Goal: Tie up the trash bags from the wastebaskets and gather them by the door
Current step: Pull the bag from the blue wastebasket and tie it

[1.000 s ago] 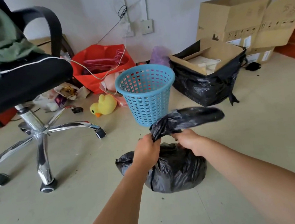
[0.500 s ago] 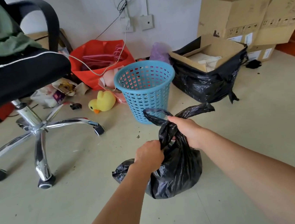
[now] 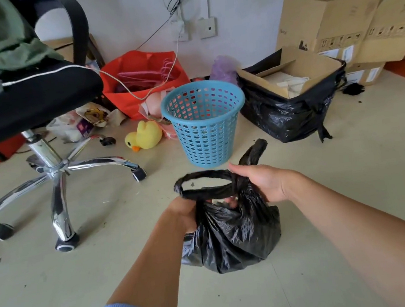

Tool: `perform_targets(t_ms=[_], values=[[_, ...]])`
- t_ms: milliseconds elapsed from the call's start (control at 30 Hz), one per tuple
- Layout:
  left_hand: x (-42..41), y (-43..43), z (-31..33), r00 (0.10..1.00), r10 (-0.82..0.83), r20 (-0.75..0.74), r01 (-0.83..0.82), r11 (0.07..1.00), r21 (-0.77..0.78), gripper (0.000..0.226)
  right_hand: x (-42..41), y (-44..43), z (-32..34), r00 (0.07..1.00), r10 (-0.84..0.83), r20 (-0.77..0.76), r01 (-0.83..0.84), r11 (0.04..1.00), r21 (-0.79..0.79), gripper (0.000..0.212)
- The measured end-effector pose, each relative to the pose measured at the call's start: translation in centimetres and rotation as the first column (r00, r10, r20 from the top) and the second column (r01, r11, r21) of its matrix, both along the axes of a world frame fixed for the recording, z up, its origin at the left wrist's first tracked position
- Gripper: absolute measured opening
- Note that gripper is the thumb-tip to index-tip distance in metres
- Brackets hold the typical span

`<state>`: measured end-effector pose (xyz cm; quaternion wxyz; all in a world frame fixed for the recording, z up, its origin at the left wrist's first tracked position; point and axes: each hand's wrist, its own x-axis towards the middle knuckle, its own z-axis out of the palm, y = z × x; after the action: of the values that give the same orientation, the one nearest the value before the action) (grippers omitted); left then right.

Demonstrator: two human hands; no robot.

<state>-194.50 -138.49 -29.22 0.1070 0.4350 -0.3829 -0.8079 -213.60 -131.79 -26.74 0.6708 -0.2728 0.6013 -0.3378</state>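
Note:
A small black trash bag [image 3: 233, 238] sits on the floor in front of me, bulging with rubbish. My left hand [image 3: 185, 213] grips its gathered neck from the left. My right hand [image 3: 260, 182] holds the twisted top, which forms a loop between my hands, with its free end sticking up past my fingers. Just behind the bag stands a blue perforated wastebasket [image 3: 205, 125], upright and with no bag in it.
An office chair [image 3: 54, 167] with a chrome star base stands at the left. A yellow toy duck [image 3: 144, 137], a red bag [image 3: 142, 79], a black-bagged cardboard box [image 3: 291, 97] and stacked cartons [image 3: 337, 19] line the wall.
The twisted top of the bag has been wrapped round into a loop. My right hand has shifted right and lower, and my left hand stays on the neck.

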Motion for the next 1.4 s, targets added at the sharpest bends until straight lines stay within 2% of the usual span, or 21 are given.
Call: perform_targets(t_ms=[67,133,200,267,300,367,433,467,500,533,600,700,833,967,1033,1200,1300,1400], values=[[0.0,-0.2,-0.1,0.997,0.033,0.068,-0.03,0.999,-0.046,0.036,0.0,0.1,-0.3,0.979,0.039,-0.199,-0.036,0.999,0.022,0.057],[0.4,-0.7,-0.3,0.988,0.078,0.136,-0.069,0.995,-0.072,0.032,0.0,0.3,-0.4,0.957,0.042,-0.288,-0.049,0.999,-0.015,0.047],[0.8,-1.0,-0.1,0.992,0.06,0.11,-0.064,0.997,0.03,0.035,0.0,0.4,-0.7,0.935,-0.027,-0.353,-0.01,0.995,-0.101,0.036],[1.0,-1.3,-0.2,0.997,0.044,0.068,-0.047,0.998,0.042,0.031,0.0,0.3,-1.3,0.901,-0.106,-0.42,0.018,0.978,-0.209,0.017],[0.9,-1.3,-0.1,0.999,0.025,0.045,-0.027,0.999,0.042,0.026,0.1,0.2,-1.7,0.873,-0.134,-0.468,0.01,0.966,-0.258,0.017],[0.7,-0.9,0.1,0.999,-0.05,-0.001,0.05,0.999,0.002,0.014,0.3,0.1,-2.5,0.745,-0.195,-0.638,-0.021,0.949,-0.315,0.025],[0.1,-0.6,0.2,0.988,-0.154,-0.033,0.152,0.988,-0.04,0.016,0.4,0.2,-3.2,0.477,-0.305,-0.824,-0.073,0.921,-0.383,0.029],[-0.1,-0.4,0.2,0.98,-0.199,-0.024,0.197,0.979,-0.047,0.019,0.5,0.3,-3.6,0.355,-0.37,-0.859,-0.092,0.9,-0.426,0.03],[-0.4,-0.3,0.1,0.974,-0.226,-0.015,0.225,0.973,-0.043,0.022,0.6,0.4,-3.8,0.285,-0.434,-0.855,-0.09,0.876,-0.474,0.03],[-0.6,-0.4,0.0,0.974,-0.228,0.0,0.228,0.973,-0.045,0.028,0.7,0.4,-4.0,0.269,-0.493,-0.827,-0.053,0.85,-0.524,0.028],[-0.9,-0.6,-0.3,0.981,-0.19,0.033,0.191,0.98,-0.047,0.034,0.8,0.1,-4.0,0.332,-0.599,-0.729,0.106,0.791,-0.602,0.023],[-1.1,-0.6,-0.5,0.986,-0.149,0.077,0.153,0.987,-0.046,0.029,1.3,-0.5,-3.9,0.472,-0.639,-0.607,0.285,0.763,-0.581,0.024],[-1.1,-0.3,-0.7,0.984,-0.165,0.067,0.169,0.984,-0.049,0.036,1.9,-0.8,-4.2,0.571,-0.588,-0.573,0.277,0.795,-0.539,0.028],[-1.3,0.3,-0.8,0.987,-0.158,0.04,0.161,0.984,-0.076,0.023,2.3,-0.9,-4.2,0.649,-0.562,-0.513,0.269,0.8,-0.536,0.035],[-1.4,0.3,-0.8,0.988,-0.149,0.038,0.152,0.984,-0.097,0.019,2.3,-0.9,-4.3,0.667,-0.553,-0.499,0.266,0.803,-0.533,0.036],[-1.4,0.4,-0.8,0.973,-0.23,0.007,0.229,0.97,-0.082,0.021,2.1,-0.7,-5.1,0.61,-0.539,-0.58,0.229,0.821,-0.523,0.041],[-1.4,0.0,-0.8,0.995,-0.066,0.071,0.074,0.99,-0.117,0.011,1.5,-0.6,-5.1,0.675,-0.516,-0.527,0.222,0.824,-0.522,0.035],[-1.2,-1.0,-0.7,0.983,0.181,0.038,-0.178,0.982,-0.062,0.021,1.1,-0.4,-4.8,0.773,-0.483,-0.411,0.263,0.834,-0.484,0.021]])
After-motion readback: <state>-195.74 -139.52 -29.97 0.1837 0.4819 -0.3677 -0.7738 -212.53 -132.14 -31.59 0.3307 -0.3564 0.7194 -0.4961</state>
